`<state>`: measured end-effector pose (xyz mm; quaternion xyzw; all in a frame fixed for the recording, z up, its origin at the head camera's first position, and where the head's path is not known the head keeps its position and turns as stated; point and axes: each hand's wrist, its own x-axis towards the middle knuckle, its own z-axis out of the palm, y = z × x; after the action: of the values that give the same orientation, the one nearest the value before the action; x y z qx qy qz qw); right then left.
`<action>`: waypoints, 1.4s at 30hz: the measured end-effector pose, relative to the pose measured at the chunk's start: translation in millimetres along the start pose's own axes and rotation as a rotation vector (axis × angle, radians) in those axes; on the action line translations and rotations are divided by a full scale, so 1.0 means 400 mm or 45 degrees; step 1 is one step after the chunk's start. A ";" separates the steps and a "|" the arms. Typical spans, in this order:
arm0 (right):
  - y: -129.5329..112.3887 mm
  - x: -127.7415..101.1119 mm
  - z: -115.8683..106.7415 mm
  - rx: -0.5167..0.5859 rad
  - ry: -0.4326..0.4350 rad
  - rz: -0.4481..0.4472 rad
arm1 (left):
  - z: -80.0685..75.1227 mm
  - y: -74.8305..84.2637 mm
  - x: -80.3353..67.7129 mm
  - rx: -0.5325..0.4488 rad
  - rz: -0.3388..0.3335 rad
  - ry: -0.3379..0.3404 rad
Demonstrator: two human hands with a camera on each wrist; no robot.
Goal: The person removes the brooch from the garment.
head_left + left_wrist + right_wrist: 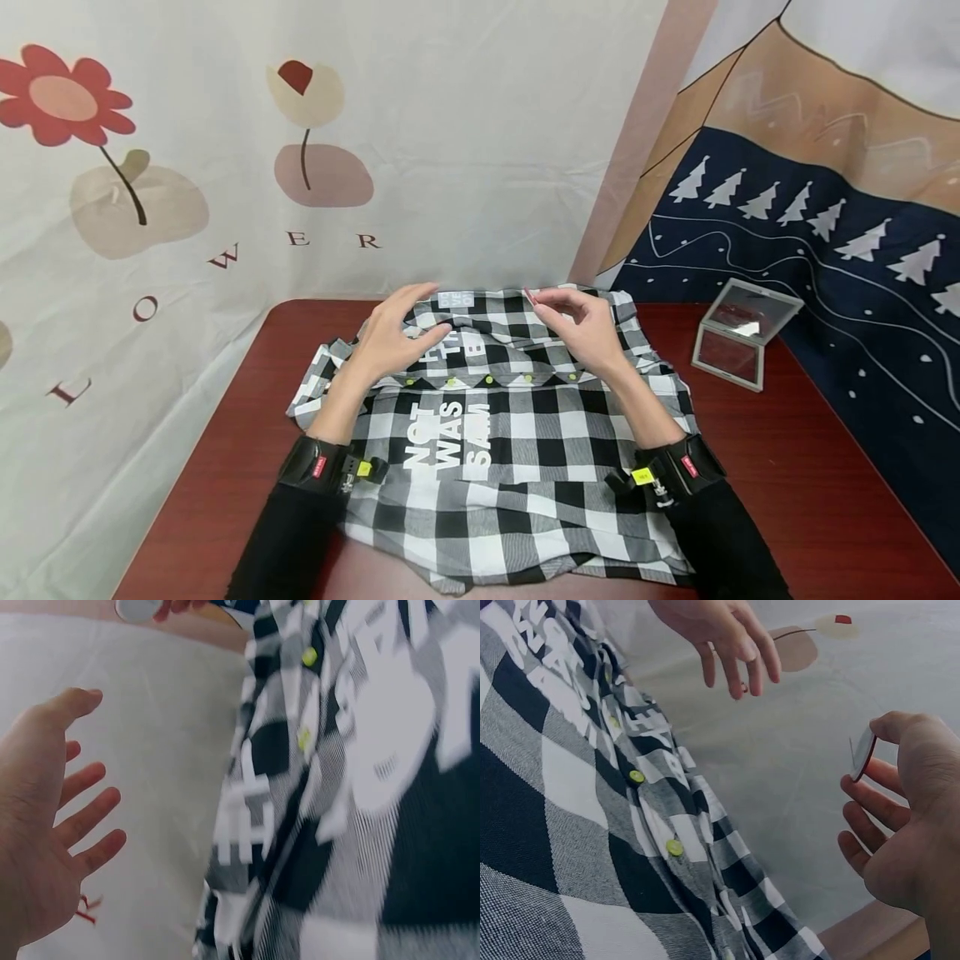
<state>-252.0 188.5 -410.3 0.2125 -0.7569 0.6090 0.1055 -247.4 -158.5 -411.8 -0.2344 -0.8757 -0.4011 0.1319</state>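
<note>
A black-and-white checked shirt [510, 467] with white lettering and a row of yellow-green buttons [487, 379] lies spread on the dark red table [810, 483]. Both hands hover over its far end. My left hand [397, 329] is open with fingers spread and holds nothing; it hangs just above the cloth. My right hand [581, 325] pinches a small red-and-white disc [530, 295] between thumb and forefinger. In the right wrist view the disc [862, 754] shows edge-on at the thumb tip, above the shirt [570, 787] and its buttons [636, 776]. The left wrist view shows the open left hand [45, 817] beside the blurred shirt [360, 787].
A clear box with a hinged lid [738, 333] stands on the table's right side. A pale flower-print curtain [225, 167] hangs behind the table, and a dark blue cloth with white trees [825, 250] hangs to the right. Bare table shows left and right of the shirt.
</note>
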 end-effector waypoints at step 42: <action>-0.105 -0.050 0.035 0.526 -0.395 0.282 | 0.069 0.177 0.022 -0.304 0.374 0.018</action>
<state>-214.1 171.6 -385.2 0.2363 -0.6423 0.7185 -0.1243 -219.3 -94.4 -380.6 -0.3708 -0.7772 -0.4804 0.1663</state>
